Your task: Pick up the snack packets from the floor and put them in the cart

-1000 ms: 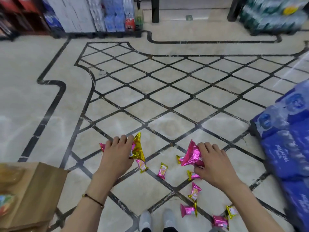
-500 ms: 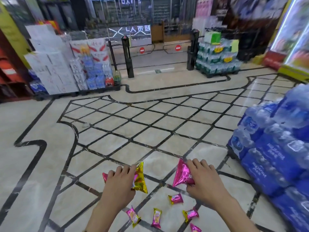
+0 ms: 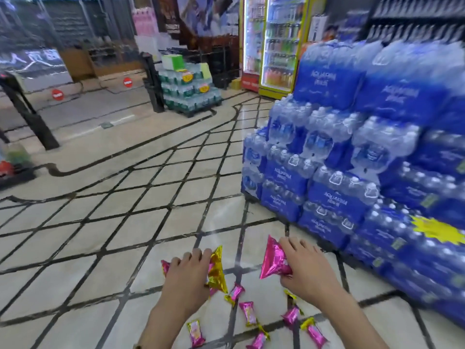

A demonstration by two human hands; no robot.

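My view had swung up and to the right since half a second before, and both hands sat lower in it with their grips unchanged. My left hand (image 3: 186, 275) stayed curled round a gold packet (image 3: 217, 270), with a pink edge (image 3: 165, 265) poking out the other side. My right hand (image 3: 307, 270) pinched a larger pink packet (image 3: 273, 260), its corner pointing up. Below them, loose snack packets (image 3: 247, 312) lay scattered on the tiled floor (image 3: 125, 222). The stacked blue water packs (image 3: 352, 172) now filled the right side, a lit drinks fridge (image 3: 274, 44) behind.
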